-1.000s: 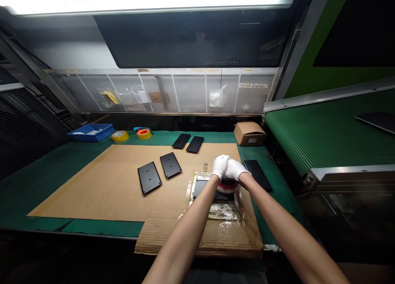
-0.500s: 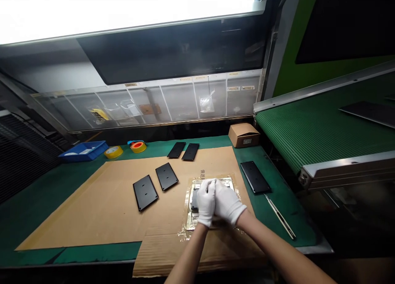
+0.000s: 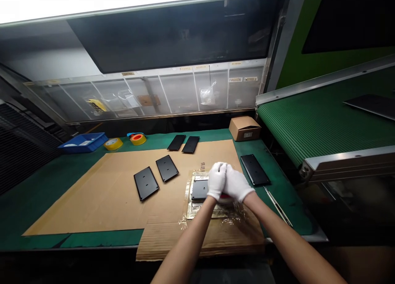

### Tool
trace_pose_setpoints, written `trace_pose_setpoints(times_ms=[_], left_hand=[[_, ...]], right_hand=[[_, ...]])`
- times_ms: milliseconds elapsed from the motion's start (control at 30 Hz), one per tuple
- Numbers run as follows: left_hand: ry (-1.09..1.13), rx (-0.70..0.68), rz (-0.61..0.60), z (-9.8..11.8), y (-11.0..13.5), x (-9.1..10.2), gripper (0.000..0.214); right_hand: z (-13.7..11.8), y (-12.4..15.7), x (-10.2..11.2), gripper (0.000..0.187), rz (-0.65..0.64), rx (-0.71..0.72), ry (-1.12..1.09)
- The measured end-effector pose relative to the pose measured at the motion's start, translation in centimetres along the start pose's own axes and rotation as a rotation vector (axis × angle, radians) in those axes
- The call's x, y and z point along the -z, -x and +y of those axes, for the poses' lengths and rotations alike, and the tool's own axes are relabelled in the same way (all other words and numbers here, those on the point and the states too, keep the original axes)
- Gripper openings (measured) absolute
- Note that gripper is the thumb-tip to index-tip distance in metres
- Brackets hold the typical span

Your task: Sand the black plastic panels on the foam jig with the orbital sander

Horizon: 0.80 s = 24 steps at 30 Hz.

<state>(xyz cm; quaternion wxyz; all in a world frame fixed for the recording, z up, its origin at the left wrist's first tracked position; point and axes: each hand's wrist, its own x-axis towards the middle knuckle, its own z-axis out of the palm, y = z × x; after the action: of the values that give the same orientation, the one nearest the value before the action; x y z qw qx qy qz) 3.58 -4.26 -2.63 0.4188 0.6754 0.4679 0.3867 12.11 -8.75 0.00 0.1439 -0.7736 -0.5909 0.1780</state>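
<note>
My left hand [image 3: 216,180] and my right hand [image 3: 236,184], both in white gloves, are pressed together over a round red and white pad [image 3: 226,198]. Both hands are closed on that pad. It rests on a black plate [image 3: 200,189] that lies on a clear plastic sheet [image 3: 191,212] on the brown cardboard [image 3: 101,197]. Most of the pad is hidden under my hands.
Two black plates [image 3: 146,183] [image 3: 167,168] lie left of my hands, two more [image 3: 177,142] [image 3: 190,144] farther back, another [image 3: 254,169] to the right. A metal rod [image 3: 277,206], a small box [image 3: 245,128], tape rolls [image 3: 113,143] [image 3: 138,138], a blue tray [image 3: 82,142] and a green conveyor [image 3: 324,123] surround the cardboard.
My joined hands slid the pad toward me over the plate, then back away to its far right part. The view shifted slightly.
</note>
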Motion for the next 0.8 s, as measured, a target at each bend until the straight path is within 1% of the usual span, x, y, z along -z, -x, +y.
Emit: trace_pose_setpoints(times_ms=[67, 133, 200, 233, 267, 333, 400, 467, 533, 567, 600, 667, 733, 800], left_hand=[[0.004, -0.105, 0.002, -0.8, 2.1, -0.2, 0.023], [-0.004, -0.178, 0.022, -1.3, 3.9, -0.3, 0.022], [-0.002, -0.177, 0.037, -1.5, 4.3, -0.5, 0.022], [0.009, -0.151, 0.033, -1.5, 3.8, -0.6, 0.022], [0.024, -0.117, 0.018, -1.4, 2.8, -0.9, 0.022], [0.051, -0.041, -0.033, -1.2, -0.3, -1.5, 0.021], [0.062, 0.015, -0.08, -1.0, -4.0, -2.3, 0.022], [0.06, 0.049, -0.107, -0.8, -7.2, -3.0, 0.024], [0.062, 0.074, -0.124, -0.5, -9.2, -3.5, 0.026], [0.063, 0.081, -0.129, -0.4, -9.5, -3.6, 0.027], [0.065, 0.086, -0.132, -0.3, -9.4, -3.7, 0.028], [0.073, 0.082, -0.127, -0.3, -8.0, -3.4, 0.027], [0.094, 0.031, -0.085, -0.4, -5.1, -2.5, 0.025], [0.114, -0.05, -0.014, -0.9, -1.3, -1.4, 0.022]], right_hand=[[0.3, 2.9, -1.0, 0.042, 0.024, 0.007, 0.019], [0.5, 4.9, -1.5, 0.039, 0.03, 0.035, 0.054], [0.8, 5.1, -1.5, 0.042, 0.013, 0.06, 0.057], [1.0, 4.4, -1.3, 0.045, -0.003, 0.062, 0.044], [1.2, 3.2, -1.0, 0.05, -0.022, 0.054, 0.028], [1.7, 0.1, -0.2, 0.058, -0.08, 0.051, 0.017], [2.0, -3.4, 0.7, 0.059, -0.125, 0.085, 0.032], [2.2, -6.2, 1.6, 0.056, -0.147, 0.125, 0.049], [2.2, -7.8, 2.2, 0.055, -0.159, 0.133, 0.061], [2.3, -8.0, 2.5, 0.056, -0.163, 0.132, 0.064], [2.3, -7.9, 2.6, 0.057, -0.165, 0.129, 0.066], [2.2, -6.4, 2.4, 0.06, -0.156, 0.117, 0.066], [1.8, -3.7, 1.7, 0.06, -0.118, 0.083, 0.06], [1.0, -0.4, 0.5, 0.055, -0.056, 0.049, 0.061]])
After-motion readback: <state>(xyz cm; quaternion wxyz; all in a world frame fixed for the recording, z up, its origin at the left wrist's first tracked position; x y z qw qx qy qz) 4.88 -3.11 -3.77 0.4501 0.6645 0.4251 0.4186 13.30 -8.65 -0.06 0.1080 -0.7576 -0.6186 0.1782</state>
